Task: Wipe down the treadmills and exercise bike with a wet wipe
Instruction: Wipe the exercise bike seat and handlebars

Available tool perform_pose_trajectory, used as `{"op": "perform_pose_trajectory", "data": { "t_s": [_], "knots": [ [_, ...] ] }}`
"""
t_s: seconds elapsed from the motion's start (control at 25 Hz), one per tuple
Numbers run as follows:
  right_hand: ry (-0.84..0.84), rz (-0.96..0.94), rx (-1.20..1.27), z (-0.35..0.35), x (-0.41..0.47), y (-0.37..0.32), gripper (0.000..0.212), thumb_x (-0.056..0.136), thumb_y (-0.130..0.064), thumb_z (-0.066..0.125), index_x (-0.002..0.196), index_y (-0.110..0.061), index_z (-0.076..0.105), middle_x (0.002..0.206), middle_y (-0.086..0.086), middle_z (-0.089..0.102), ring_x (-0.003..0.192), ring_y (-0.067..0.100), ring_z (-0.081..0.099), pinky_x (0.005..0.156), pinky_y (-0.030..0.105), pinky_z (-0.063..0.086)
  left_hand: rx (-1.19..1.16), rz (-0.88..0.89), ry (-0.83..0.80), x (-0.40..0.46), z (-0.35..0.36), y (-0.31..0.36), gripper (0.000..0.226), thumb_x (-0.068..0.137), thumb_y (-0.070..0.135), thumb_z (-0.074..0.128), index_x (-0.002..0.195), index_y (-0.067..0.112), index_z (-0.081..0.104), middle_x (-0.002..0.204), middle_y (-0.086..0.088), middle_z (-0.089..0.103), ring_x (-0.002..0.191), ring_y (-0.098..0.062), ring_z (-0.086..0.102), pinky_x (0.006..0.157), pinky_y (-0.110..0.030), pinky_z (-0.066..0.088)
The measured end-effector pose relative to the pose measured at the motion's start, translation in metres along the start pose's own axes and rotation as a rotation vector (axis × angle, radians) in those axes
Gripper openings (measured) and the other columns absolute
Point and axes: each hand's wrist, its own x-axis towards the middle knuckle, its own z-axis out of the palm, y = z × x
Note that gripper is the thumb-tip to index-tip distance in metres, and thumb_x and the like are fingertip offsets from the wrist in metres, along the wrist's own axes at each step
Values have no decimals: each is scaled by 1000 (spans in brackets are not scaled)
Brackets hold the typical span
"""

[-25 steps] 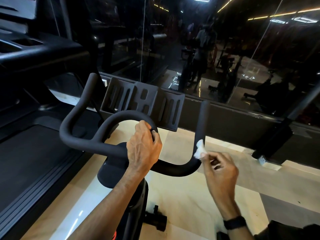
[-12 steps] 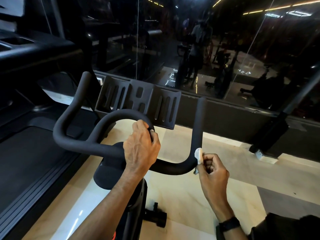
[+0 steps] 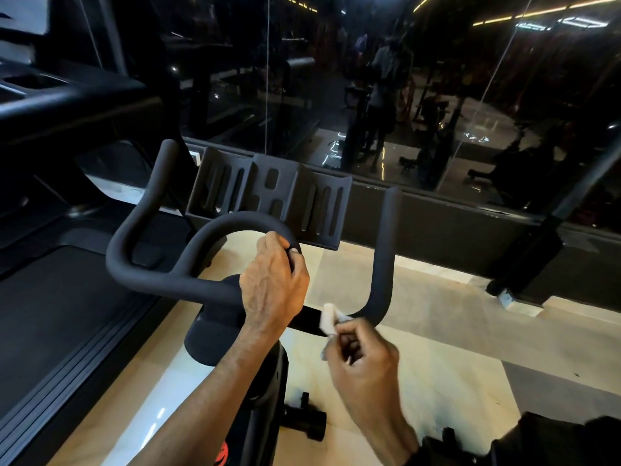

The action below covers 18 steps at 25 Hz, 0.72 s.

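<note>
At your nine o'clock lies the treadmill (image 3: 50, 317), its dark belt running alongside the exercise bike (image 3: 235, 331) that stands straight ahead of you. The bike's handlebar (image 3: 161, 280) sweeps from an upturned horn at ten o'clock, through a raised centre loop at twelve, to a second horn at one o'clock, with the slotted tray (image 3: 268, 193) just behind the loop.

Your left hand (image 3: 274, 284) sits on the right side of that loop, fingers curled round the bar and holding it, which steadies the bike.

Just right of it, your right hand (image 3: 361, 351) pinches the wet wipe (image 3: 327, 320) between thumb and fingertips, the other fingers curled in. The wipe is bunched small and touches the low crossbar, between your left hand and the bend up into the right horn.

What the next stroke likely turns on: the bar's long axis here runs from nine to three o'clock, then curves up toward one. The unwiped stretch by your left hand lies at nine o'clock from the wipe, the horn at one to two. Your right hand is the nearer to both, though your left hand covers part of the loop and would need to shift before that patch can be cleaned.
</note>
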Motion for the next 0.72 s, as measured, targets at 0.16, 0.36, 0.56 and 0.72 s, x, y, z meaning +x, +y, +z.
{"op": "perform_pose_trajectory", "data": {
  "t_s": [0.16, 0.36, 0.56, 0.72],
  "knots": [
    [-90, -90, -112, 41, -3, -29, 25, 75, -6, 75, 79, -18, 54, 72, -6, 61, 63, 16, 57, 54, 34, 47, -74, -23, -57, 5, -9, -6, 9, 99, 20, 48, 100, 14, 55, 86, -1, 61, 79, -19, 59, 67, -32, 35],
    [-59, -121, -229, 46, 7, -43, 39, 64, -8, 80, 73, -22, 45, 63, -8, 55, 56, 16, 49, 49, 26, 33, -57, -98, -128, 8, -11, -4, 17, 102, 20, 42, 107, 10, 54, 95, -12, 66, 93, -35, 63, 70, -36, 32],
    [71, 55, -270, -6, 7, -11, 34, 62, -6, 83, 68, -19, 53, 54, -7, 58, 46, 18, 57, 45, 29, 49, -27, -54, -96, 3, -11, -4, 14, 101, 18, 44, 104, 11, 55, 85, -5, 62, 85, -32, 63, 68, -37, 37],
    [212, 249, -298, -69, 39, 16, 26, 72, -3, 80, 73, -20, 60, 55, -6, 61, 51, 23, 61, 53, 41, 54, -37, -12, -36, 1, -8, 0, 9, 99, 15, 47, 100, 11, 55, 79, 4, 54, 72, -17, 53, 65, -32, 37]
  ]
}}
